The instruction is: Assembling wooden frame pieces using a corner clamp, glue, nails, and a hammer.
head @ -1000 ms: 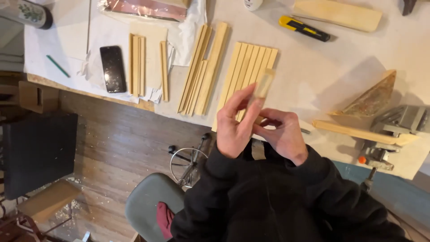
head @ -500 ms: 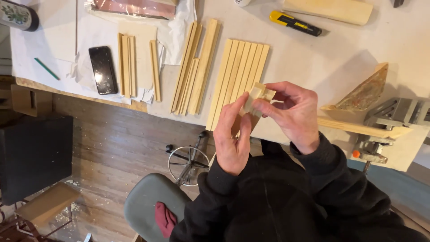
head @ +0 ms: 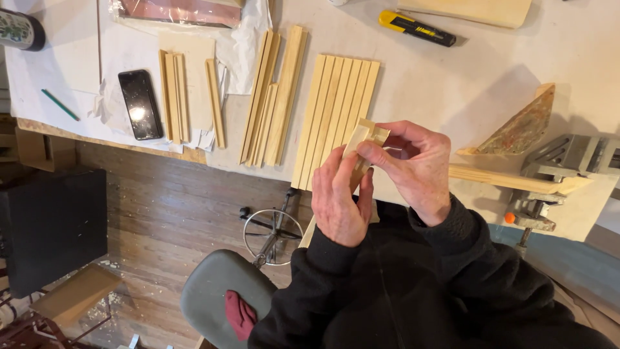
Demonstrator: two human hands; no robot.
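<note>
**Holding a wooden strip between both hands**

Gripping a pale wooden strip (head: 359, 152) at its upper end, the right hand (head: 413, 165) pinches the wood between thumb and fingers, closed firmly on it. The left hand (head: 339, 200) wraps around the same strip lower down, fingers curled against its side, so both hands are shut on the one piece. The strip is lifted off the tabletop (head: 452, 77) and stands tilted, its top end leaning away from the person, just over the near edge of the work surface.

Directly behind the hands lies a row of similar wooden slats (head: 336, 110) set side by side and touching. Left of that row sits a looser bundle of slats (head: 271, 97), some overlapping. Farther left, a dark phone (head: 139, 103) rests on white paper beside a few shorter sticks (head: 175, 97). A green pencil (head: 59, 105) lies near the left edge. A yellow and black utility knife (head: 416, 28) is well beyond the hands. To the right, a metal clamp (head: 555, 168) grips a long wooden bar (head: 497, 179), with a triangular wooden block (head: 520, 126) just behind it.
</note>
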